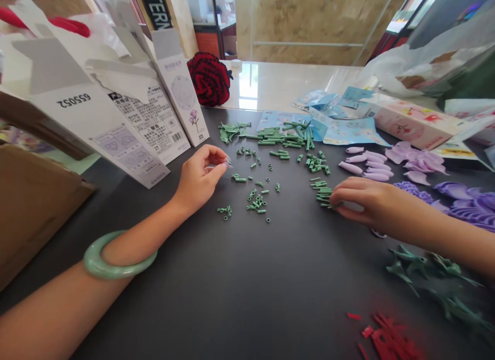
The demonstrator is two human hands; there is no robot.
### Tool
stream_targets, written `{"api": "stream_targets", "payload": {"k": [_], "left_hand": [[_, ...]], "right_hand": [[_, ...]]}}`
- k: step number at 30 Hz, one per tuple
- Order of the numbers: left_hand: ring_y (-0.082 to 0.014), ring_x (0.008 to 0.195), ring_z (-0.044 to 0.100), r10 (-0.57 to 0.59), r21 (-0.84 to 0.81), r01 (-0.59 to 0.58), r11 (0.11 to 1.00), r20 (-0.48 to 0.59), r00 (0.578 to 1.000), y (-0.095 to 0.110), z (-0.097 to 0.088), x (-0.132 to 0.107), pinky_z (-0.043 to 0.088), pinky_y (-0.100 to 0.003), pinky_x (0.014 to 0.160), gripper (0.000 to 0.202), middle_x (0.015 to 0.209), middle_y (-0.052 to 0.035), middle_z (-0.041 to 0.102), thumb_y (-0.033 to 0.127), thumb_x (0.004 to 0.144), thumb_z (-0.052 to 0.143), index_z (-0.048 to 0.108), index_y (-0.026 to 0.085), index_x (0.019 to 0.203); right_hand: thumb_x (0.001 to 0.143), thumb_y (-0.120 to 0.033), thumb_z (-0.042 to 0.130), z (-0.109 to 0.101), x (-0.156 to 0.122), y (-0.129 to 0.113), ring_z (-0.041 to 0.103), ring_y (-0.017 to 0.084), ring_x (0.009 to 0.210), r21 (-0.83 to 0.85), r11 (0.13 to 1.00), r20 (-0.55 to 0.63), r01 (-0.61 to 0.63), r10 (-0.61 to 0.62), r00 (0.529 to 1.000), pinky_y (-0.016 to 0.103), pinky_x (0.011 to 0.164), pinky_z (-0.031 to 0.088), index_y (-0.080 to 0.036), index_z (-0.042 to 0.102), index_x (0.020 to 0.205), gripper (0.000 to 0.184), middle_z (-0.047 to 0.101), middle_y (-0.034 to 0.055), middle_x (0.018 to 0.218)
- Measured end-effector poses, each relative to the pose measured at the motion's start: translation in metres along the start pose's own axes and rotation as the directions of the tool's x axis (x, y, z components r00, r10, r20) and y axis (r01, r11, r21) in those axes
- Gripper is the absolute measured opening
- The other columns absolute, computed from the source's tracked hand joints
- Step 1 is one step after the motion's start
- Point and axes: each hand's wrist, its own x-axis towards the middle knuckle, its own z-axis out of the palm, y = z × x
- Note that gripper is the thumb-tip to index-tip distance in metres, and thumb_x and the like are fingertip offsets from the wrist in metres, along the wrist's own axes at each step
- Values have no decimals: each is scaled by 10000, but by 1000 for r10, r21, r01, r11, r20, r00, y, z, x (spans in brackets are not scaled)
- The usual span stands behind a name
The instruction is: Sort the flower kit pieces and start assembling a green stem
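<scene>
left grip (pixel 199 177) pinching small piece (pixel 226 164); right grip (pixel 367 200) touching green rods (pixel 324 196)

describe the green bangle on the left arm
The bangle is a smooth, thick, closed ring of pale, mottled green with a glossy surface, and it looks like polished jade. No clasp shows. It sits loosely around the person's left forearm, well back from the hand, tilted with the arm and touching the skin. The dark tabletop lies beneath it; any contact there cannot be told.
</scene>
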Motion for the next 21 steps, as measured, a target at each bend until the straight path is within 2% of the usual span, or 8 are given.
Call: {"api": "stream_targets", "payload": {"k": [3, 9, 16, 21], "left_hand": [[-192, 834, 634, 4, -2, -4, 1000, 0, 1000, -1, 0, 1, 529, -314, 737, 153, 864, -46, 638, 276, 733, 637, 580, 195, 849], [-201, 842, 645, 6, 8, -6, 1000, -5, 1000, -2, -1, 1, 540, -320, 734, 121, 871, -47, 651, 246, 739, 641, 584, 205, 838], [-200, 842, 646, 7, 2, -7, 1000, 7, 1000, -1, 0, 0, 540, -319, 747, 119, 866, -44, 653, 235, 736, 633, 583, 202, 839], [-192, 832, 631, 9, 2, -9, 1000, 19, 1000, 0, 1, -1, 523, -306, 726, 133, 861, -44, 643, 262, 734, 635, 576, 202, 838]], "right_hand": [[914, -195, 552, -1, 1, 0, 674, 221, 728, 5, 998, 37, -63, 63, 997, 329, 607, 492, -209, 658, 891, 109, 673, 78, 901], [885, -168, 607, -5, 9, -4, 630, 183, 692, 54, 983, 80, -174, 170, 982, 322, 627, 474, -202, 675, 883, 76, 669, 68, 879], [899, -157, 607, -4, 17, -14, 615, 180, 670, 42, 984, 99, -173, 168, 981, 318, 619, 456, -173, 676, 897, 71, 662, 78, 907], [922, -129, 529, 0, 19, -14, 575, 159, 650, 57, 986, 9, -156, 156, 988, 308, 616, 440, -181, 652, 869, 143, 633, 87, 914]]}}
